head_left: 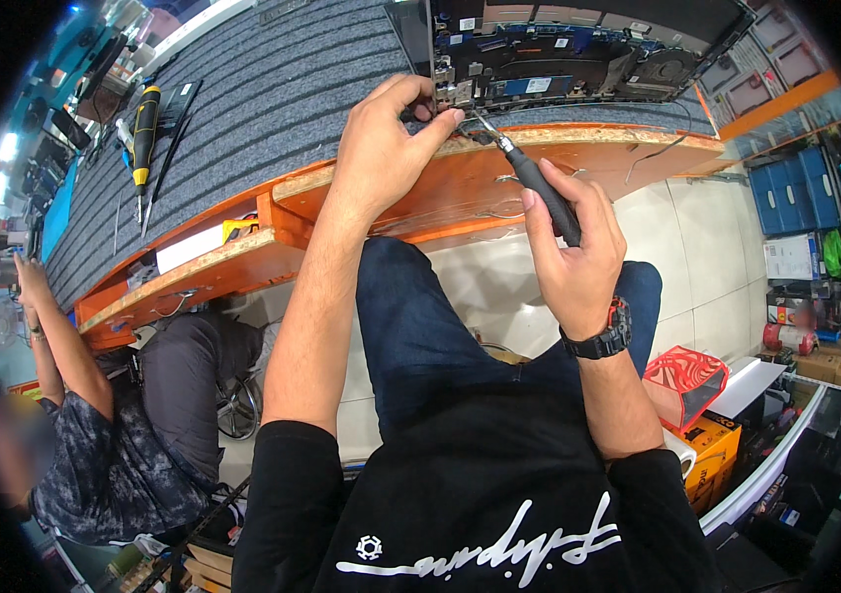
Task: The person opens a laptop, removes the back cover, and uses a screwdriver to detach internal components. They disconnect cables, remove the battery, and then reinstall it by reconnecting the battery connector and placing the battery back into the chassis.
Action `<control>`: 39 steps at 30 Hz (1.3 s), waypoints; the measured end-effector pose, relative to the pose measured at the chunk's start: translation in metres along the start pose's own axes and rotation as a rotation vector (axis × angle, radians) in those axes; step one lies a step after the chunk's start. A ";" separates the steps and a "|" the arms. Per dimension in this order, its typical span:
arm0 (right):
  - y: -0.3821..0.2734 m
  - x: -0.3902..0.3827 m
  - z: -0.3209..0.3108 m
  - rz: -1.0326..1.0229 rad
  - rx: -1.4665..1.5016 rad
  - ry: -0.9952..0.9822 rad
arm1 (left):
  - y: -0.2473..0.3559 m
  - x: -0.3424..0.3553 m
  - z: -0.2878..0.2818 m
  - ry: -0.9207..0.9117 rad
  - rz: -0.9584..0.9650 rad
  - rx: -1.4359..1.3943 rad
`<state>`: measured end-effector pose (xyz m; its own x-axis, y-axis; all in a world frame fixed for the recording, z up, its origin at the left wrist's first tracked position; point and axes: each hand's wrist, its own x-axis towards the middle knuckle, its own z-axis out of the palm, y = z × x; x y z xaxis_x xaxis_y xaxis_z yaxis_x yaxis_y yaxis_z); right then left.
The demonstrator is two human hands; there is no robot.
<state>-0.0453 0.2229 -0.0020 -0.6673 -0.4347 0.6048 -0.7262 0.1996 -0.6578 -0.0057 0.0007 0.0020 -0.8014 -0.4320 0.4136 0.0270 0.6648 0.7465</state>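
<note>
An opened laptop (539, 69) lies at the far edge of my view, its circuit boards, fan and inner parts bare. My left hand (391, 133) is at its near left corner, fingers curled and thumb stretched toward the metal hinge area (455, 91). A small dark thing shows by those fingertips, too hidden to name. In my right hand (578, 232) is a slim tool with a black handle (544, 188) and a thin metal tip. The tip points at the same corner, close to my left thumb; whether it touches I cannot tell.
A yellow-and-black screwdriver (146, 133) lies on the ribbed grey mat (262, 89) at left, beside thin tools. Below the bench edge an orange drawer (183, 282) stands partly open. Another person (114, 445) sits at left. A red basket (682, 385) stands at right.
</note>
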 end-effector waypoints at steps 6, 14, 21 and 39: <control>-0.002 -0.001 0.001 -0.001 -0.009 -0.010 | -0.001 -0.001 0.000 0.006 0.050 0.021; -0.003 0.000 0.002 0.002 -0.019 -0.010 | -0.002 -0.001 0.001 0.016 0.085 0.003; -0.001 -0.001 0.002 0.003 -0.015 -0.005 | 0.000 -0.002 0.000 0.018 0.077 0.016; -0.004 -0.002 0.004 -0.006 -0.041 0.010 | -0.001 -0.002 -0.001 -0.001 0.100 0.039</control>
<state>-0.0402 0.2195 -0.0027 -0.6644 -0.4270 0.6134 -0.7363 0.2331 -0.6352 -0.0036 0.0007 0.0011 -0.7967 -0.3612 0.4846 0.0837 0.7281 0.6804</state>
